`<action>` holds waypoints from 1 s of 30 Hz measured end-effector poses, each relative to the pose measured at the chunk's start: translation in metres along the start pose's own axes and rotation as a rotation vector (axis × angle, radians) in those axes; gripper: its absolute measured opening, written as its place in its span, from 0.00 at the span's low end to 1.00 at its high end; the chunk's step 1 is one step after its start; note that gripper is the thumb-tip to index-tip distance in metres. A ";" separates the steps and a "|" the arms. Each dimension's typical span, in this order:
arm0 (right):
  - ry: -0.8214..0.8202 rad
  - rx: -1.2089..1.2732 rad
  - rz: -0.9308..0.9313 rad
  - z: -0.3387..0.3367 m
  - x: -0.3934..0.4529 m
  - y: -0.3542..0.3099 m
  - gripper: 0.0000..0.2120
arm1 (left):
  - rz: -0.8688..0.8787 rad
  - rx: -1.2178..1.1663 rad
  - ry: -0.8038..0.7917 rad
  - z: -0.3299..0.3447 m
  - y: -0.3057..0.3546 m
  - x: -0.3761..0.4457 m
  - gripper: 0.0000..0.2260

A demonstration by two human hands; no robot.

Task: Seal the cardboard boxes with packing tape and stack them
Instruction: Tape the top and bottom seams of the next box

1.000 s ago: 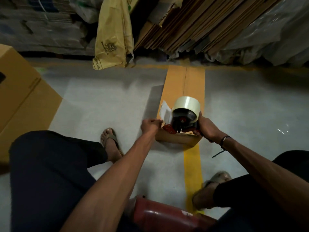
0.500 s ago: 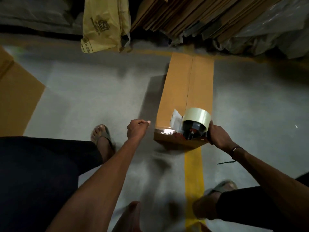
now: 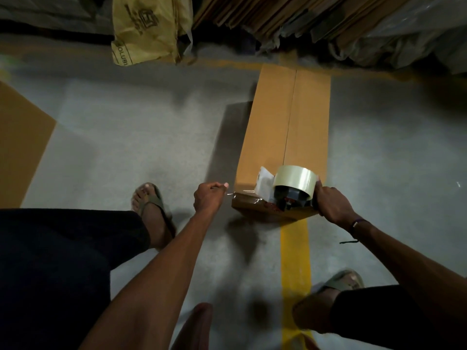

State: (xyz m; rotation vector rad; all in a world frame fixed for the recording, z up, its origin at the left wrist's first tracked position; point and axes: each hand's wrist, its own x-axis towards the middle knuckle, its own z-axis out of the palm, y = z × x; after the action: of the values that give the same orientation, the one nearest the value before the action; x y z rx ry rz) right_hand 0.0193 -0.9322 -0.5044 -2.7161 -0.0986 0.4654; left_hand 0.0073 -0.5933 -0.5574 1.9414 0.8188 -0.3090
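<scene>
Box (image 3: 283, 137) likely light, stiff; brace its near end. Left hand (image 3: 208, 198) pinches thin sticky tape end; right hand (image 3: 332, 202) fingers wrap dispenser (image 3: 290, 190) handle.

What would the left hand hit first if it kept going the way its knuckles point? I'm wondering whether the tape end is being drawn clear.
The left hand, pinching the tape end, points toward the near end of the long cardboard box. It would likely meet that corner first, though depth is uncertain.
</scene>
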 end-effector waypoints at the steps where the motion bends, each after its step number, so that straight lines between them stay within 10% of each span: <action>1: 0.003 0.011 -0.001 0.002 0.002 0.002 0.39 | -0.009 -0.001 -0.004 0.003 -0.002 0.000 0.11; 4: 0.022 0.071 -0.011 0.013 0.004 0.006 0.26 | -0.047 -0.040 -0.009 0.011 -0.003 -0.004 0.11; 10: 0.014 0.132 -0.290 0.021 0.006 0.025 0.29 | -0.135 0.022 0.017 0.015 -0.010 -0.010 0.18; 16: -0.223 0.285 -0.104 -0.006 0.005 -0.001 0.39 | 0.015 0.009 0.222 0.015 0.008 -0.022 0.07; 21: -0.015 -0.185 -0.317 -0.002 0.002 -0.005 0.28 | 0.101 0.023 0.142 0.032 0.041 -0.042 0.13; 30: 0.120 -0.249 -0.427 0.002 0.005 0.021 0.27 | 0.095 0.151 0.172 0.041 0.046 -0.043 0.17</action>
State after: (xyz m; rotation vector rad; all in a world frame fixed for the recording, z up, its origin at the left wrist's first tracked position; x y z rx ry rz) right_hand 0.0230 -0.9506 -0.5161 -2.8381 -0.7292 0.1721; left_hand 0.0108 -0.6603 -0.5231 2.1633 0.8306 -0.1521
